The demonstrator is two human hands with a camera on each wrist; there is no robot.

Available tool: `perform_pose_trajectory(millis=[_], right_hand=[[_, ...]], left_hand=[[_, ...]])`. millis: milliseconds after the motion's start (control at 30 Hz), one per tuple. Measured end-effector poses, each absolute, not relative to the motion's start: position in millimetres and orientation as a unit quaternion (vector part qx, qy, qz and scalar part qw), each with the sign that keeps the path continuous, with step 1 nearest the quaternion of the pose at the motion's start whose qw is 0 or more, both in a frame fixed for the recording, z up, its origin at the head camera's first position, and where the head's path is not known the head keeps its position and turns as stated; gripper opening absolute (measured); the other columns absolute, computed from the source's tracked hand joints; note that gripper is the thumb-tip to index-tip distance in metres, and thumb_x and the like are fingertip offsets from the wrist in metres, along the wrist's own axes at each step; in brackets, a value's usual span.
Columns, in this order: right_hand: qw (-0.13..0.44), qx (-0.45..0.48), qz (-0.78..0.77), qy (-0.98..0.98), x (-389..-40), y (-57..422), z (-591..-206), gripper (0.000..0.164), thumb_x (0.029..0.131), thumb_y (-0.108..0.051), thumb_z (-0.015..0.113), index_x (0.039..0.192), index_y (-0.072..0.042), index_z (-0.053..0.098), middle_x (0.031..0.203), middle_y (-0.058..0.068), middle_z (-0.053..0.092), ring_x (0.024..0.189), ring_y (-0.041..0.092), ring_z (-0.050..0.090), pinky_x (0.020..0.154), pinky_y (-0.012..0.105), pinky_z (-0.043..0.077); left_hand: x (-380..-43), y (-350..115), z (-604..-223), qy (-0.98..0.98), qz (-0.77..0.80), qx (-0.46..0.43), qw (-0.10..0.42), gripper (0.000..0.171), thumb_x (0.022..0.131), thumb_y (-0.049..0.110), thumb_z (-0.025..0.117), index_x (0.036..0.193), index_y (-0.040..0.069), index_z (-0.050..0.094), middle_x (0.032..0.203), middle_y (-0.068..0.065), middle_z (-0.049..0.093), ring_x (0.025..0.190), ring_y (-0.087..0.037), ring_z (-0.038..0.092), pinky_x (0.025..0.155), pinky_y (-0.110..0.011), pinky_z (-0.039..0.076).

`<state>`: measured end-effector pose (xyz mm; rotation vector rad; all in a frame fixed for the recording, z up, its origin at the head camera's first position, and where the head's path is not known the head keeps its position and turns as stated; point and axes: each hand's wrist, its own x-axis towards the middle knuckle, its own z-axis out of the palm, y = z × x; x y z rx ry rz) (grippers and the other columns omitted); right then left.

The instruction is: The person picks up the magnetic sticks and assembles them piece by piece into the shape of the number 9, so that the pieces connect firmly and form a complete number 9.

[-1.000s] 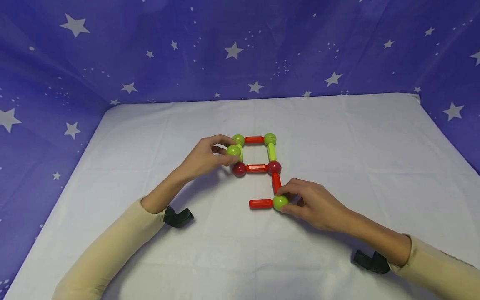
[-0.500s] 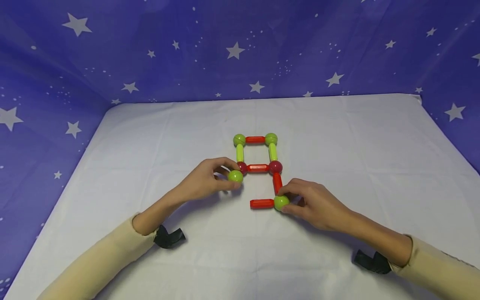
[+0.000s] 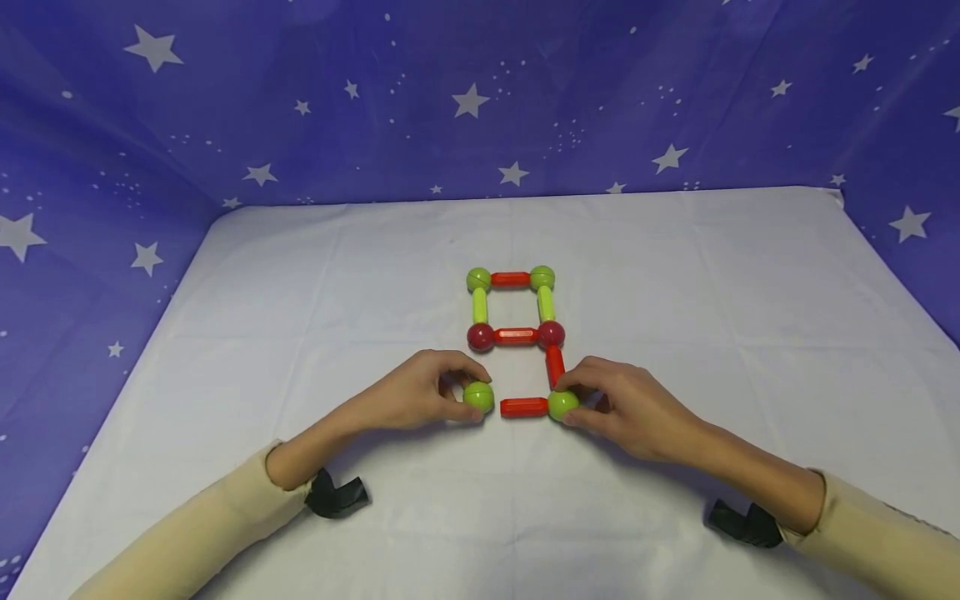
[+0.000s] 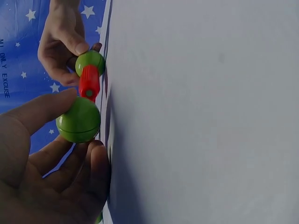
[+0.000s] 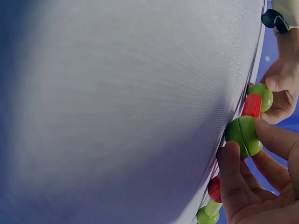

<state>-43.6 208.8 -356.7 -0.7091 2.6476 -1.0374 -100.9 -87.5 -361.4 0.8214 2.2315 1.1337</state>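
My left hand (image 3: 420, 390) pinches a loose green ball (image 3: 478, 397) between thumb and fingers, a small gap left of the free end of a red rod (image 3: 522, 407). With thumb and fingertips my right hand (image 3: 628, 407) holds another green ball (image 3: 563, 405), which joins that rod to a second red rod (image 3: 555, 367) leading up to a dark red ball (image 3: 551, 334). Above lies a square of balls and rods: two green balls on top, two dark red balls below, red rods (image 3: 515, 336) across and lime rods (image 3: 480, 306) at the sides. The left wrist view shows the held ball (image 4: 78, 120) close to the rod's end.
A white cloth (image 3: 360, 292) covers the table. Purple-blue fabric with stars (image 3: 480, 100) hangs behind and at the sides. A black piece is attached at each sleeve cuff (image 3: 337, 495).
My left hand has carried the green ball from beside the square's left side down toward the lower red rod's free end. My right hand keeps its hold in the same place.
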Motion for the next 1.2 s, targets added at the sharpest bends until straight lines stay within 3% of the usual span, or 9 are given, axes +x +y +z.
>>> perform_pose_trajectory(millis=[367, 1200], right_hand=[[0.104, -0.237, -0.351, 0.9, -43.1, 207.5, -355.9, 0.03, 0.083, -0.012, 0.08, 0.112, -0.016, 0.07, 0.1, -0.012, 0.063, 0.088, 0.006, 0.06, 0.075, 0.027, 0.054], [0.113, -0.236, -0.349, 0.9, -43.0, 206.1, -354.6, 0.031, 0.083, -0.011, 0.08, 0.112, -0.015, 0.07, 0.1, -0.012, 0.063, 0.088, 0.007, 0.059, 0.076, 0.028, 0.054]], left_hand=[[-96.1, -83.9, -363.4, 0.814, 0.4, 0.343, 0.246, 0.037, 0.08, 0.015, 0.083, 0.115, 0.011, 0.069, 0.095, 0.007, 0.063, 0.085, -0.015, 0.058, 0.071, -0.026, 0.05], [-92.9, -84.7, -365.2, 0.819, 0.39, 0.348, 0.238, 0.037, 0.081, 0.017, 0.082, 0.115, 0.013, 0.067, 0.095, 0.009, 0.062, 0.085, -0.015, 0.057, 0.072, -0.026, 0.049]])
